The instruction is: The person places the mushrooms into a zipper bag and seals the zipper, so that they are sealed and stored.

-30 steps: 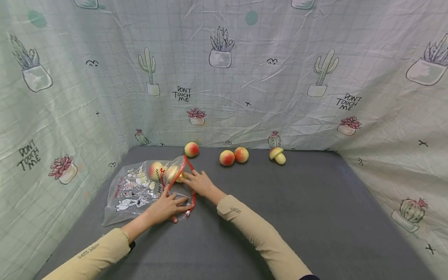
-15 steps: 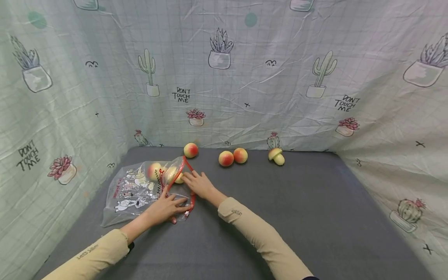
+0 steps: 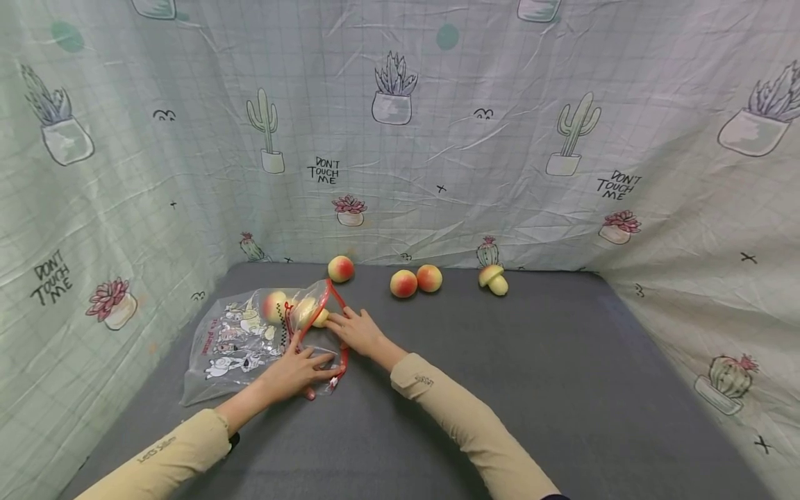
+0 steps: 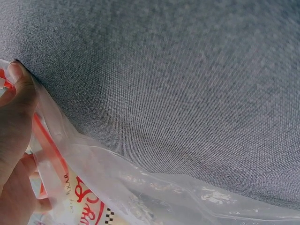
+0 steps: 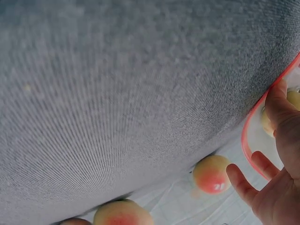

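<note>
A clear zip bag (image 3: 203,371) with cartoon print lies on its side at the left, its red-trimmed mouth facing right. My left hand (image 3: 289,376) holds the near side of the mouth; in the left wrist view the thumb (image 4: 24,84) lies along the plastic edge, other fingers behind the film. Inside the bag are a red-and-yellow peach (image 3: 273,307) and a pale yellow rounded piece (image 3: 305,312), partly hidden by print. With fingers extended, my right hand (image 3: 362,333) reaches into the mouth, fingertips at the yellow piece's right end. Its thumb (image 5: 277,104) overlaps the red trim.
Along the back edge of the grey table (image 3: 531,389) lie a peach (image 3: 341,269) behind the bag, a pair of peaches (image 3: 403,284) side by side, and a yellow mushroom (image 3: 494,279) farther right. A patterned curtain (image 3: 437,139) rises behind and at both sides.
The right hand's fingertips have shifted slightly at the bag mouth, beside the yellow piece. The left hand, bag and loose fruit have stayed nearly in place.
</note>
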The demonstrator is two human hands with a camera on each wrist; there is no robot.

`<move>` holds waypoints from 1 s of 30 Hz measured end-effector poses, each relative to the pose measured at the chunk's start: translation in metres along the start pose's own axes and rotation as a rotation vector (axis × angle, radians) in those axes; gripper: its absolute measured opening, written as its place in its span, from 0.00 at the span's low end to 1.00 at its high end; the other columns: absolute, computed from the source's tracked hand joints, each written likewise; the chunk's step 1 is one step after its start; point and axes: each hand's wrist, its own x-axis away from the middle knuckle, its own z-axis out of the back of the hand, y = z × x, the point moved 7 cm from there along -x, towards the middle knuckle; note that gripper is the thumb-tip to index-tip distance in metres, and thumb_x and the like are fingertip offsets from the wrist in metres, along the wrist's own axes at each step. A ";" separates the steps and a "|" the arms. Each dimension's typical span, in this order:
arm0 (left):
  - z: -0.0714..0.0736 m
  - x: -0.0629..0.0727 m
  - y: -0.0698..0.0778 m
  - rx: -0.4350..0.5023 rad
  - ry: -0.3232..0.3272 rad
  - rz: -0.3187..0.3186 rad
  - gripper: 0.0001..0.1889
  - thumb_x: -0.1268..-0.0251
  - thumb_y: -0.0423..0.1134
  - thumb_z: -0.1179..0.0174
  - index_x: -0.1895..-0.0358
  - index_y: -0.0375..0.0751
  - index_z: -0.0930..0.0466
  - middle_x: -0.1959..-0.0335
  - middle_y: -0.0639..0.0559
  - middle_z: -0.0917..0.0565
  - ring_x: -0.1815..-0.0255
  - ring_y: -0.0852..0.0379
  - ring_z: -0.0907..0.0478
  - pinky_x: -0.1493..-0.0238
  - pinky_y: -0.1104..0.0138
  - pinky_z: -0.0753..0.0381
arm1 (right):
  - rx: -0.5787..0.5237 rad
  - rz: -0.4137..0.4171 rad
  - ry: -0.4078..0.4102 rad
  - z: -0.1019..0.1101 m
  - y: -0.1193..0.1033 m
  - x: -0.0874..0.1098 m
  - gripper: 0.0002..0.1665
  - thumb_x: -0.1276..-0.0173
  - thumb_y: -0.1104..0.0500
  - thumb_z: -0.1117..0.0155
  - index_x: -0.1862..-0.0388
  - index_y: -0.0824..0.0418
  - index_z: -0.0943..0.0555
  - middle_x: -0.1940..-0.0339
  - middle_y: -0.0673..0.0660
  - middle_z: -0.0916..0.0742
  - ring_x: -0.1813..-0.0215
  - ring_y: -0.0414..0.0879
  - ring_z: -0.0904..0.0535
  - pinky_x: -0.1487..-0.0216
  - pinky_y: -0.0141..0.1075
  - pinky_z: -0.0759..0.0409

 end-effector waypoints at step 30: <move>-0.002 0.000 -0.001 0.022 -0.009 0.031 0.31 0.60 0.63 0.49 0.43 0.69 0.30 0.47 0.57 0.22 0.58 0.50 0.25 0.49 0.35 0.40 | -0.002 0.039 -0.085 -0.003 -0.001 -0.007 0.41 0.42 0.42 0.46 0.31 0.37 0.49 0.31 0.38 0.40 0.39 0.41 0.36 0.44 0.41 0.29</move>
